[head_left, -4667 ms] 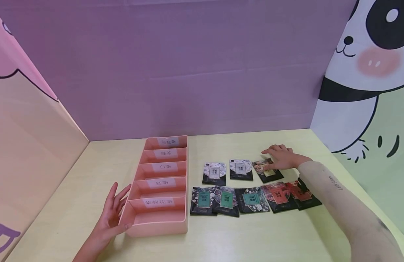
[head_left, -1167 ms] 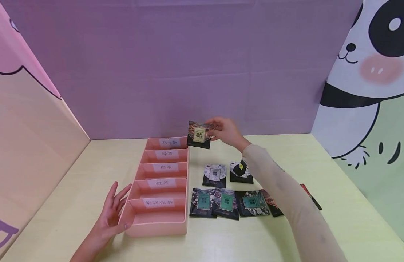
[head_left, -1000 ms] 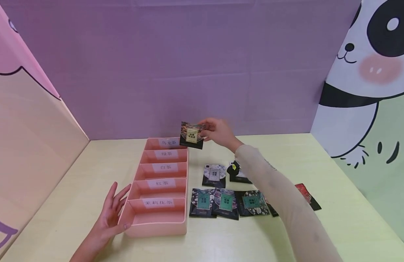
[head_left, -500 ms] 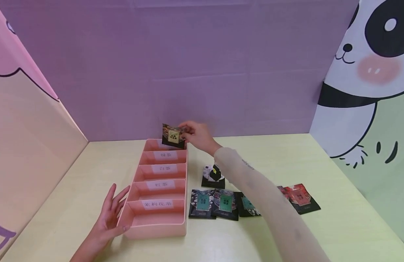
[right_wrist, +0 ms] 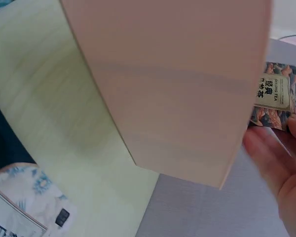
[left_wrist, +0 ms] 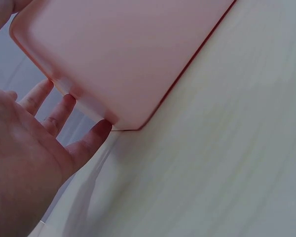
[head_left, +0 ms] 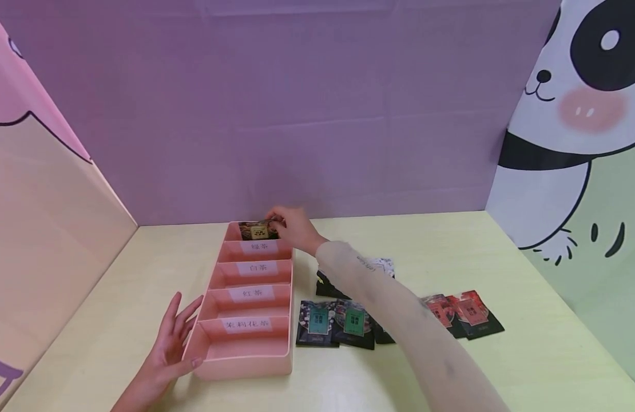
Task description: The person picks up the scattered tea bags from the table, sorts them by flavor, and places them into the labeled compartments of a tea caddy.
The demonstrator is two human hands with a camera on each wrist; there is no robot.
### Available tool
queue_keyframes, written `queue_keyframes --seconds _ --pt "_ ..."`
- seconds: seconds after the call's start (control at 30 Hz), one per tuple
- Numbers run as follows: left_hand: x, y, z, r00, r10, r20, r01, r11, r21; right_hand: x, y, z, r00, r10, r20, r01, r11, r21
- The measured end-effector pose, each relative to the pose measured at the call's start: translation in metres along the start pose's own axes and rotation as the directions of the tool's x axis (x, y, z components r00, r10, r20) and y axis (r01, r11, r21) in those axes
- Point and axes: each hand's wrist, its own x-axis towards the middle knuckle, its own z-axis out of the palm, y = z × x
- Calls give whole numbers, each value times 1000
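My right hand [head_left: 297, 230] pinches an oolong tea sachet [head_left: 253, 231] by its right edge. The sachet, dark with a yellow label, is partly down in the rearmost compartment of a pink divided box [head_left: 245, 369]. In the right wrist view, the sachet [right_wrist: 275, 91] shows above the box's rim, thumb on its face. My left hand [head_left: 165, 349] rests at the box's near left corner, thumb by the front and fingers spread along the side. Its fingertips touch the wall in the left wrist view. The other compartments carry paper labels in Chinese writing.
Right of the box lie sachets with green labels [head_left: 317, 320] and red-labelled sachets [head_left: 474, 313]. White-topped sachets [head_left: 383, 266] lie behind them, partly hidden by my right sleeve [head_left: 395, 309]. A purple backdrop [head_left: 307, 114] stands close behind the box.
My right hand picked up the oolong tea sachet at the right, carried it left over the box, and lowered it into the rear compartment. My left hand stayed at the box corner.
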Motion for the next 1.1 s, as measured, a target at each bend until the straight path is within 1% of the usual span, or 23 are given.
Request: queue_keyframes --seconds 0.07,0.13,0.17,0.33,0.37,0.4,0.47,0.53,0.63,0.7,0.8,0.87,0.93,1.03,1.1 --pt "-1 1 0 1000 -6 -4 6 1000 5 0 -1 3 1000 -6 21 7 999 -48" --pt "-1 1 -1 1000 1 -1 -1 1000 4 0 -2 6 999 0 42 4 994 -109" --pt "0 2 0 1000 -4 -3 4 1000 5 1 -3 8 999 6 51 1 990 -141" --pt "0 2 -2 1000 15 10 -15 1000 -16 3 -2 12 994 33 101 -5 964 -265" --pt "0 1 -2 1000 16 10 -16 1000 -16 3 -1 13 994 36 107 -4 959 -283" --pt "0 0 -2 999 32 18 -32 999 -21 3 0 14 993 38 115 -3 955 -298" --pt "-1 -1 -3 999 33 18 -33 999 -14 3 3 16 990 48 133 -2 944 -330" --pt "-2 1 -3 1000 14 14 -14 1000 -13 3 5 19 984 71 166 -7 933 -361" --pt "-3 4 -1 1000 -22 0 22 1000 -10 2 6 21 968 111 224 -15 920 -391" --pt "-3 6 0 1000 -25 0 25 1000 -8 1 7 22 958 127 256 -11 911 -412" --pt "-1 7 1 1000 -27 3 27 1000 3 2 6 22 953 128 275 14 887 -461" --pt "0 7 0 1000 -25 7 25 1000 7 2 6 21 952 125 281 34 865 -501" --pt "1 7 -1 999 -48 -3 48 999 4 2 5 20 949 129 287 47 844 -535" --pt "1 5 -2 999 -31 8 31 1000 2 0 3 18 943 140 301 58 823 -566" --pt "0 3 -3 1000 -16 14 16 1000 -3 -2 1 16 938 147 314 65 815 -576"
